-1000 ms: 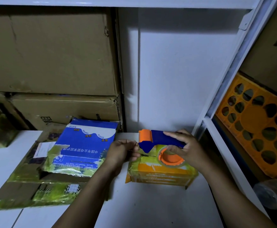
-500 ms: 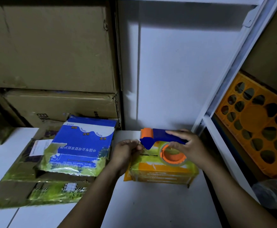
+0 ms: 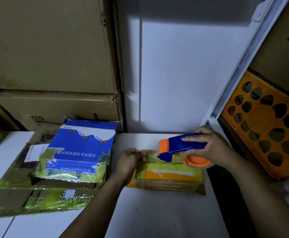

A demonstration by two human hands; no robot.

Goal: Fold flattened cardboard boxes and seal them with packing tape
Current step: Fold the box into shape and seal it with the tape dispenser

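Left grip (image 3: 130, 160) pinched tape (image 3: 150, 152), right grip (image 3: 209, 148) clasped dispenser (image 3: 178, 145) above box (image 3: 169, 176); we judged uneven pull could wrinkle or skew it

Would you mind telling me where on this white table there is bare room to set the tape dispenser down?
The widest bare patch of the table lies in front of the small box, toward the near edge. A narrow strip is free behind the box, along the white wall. The left side is crowded with flattened boxes.
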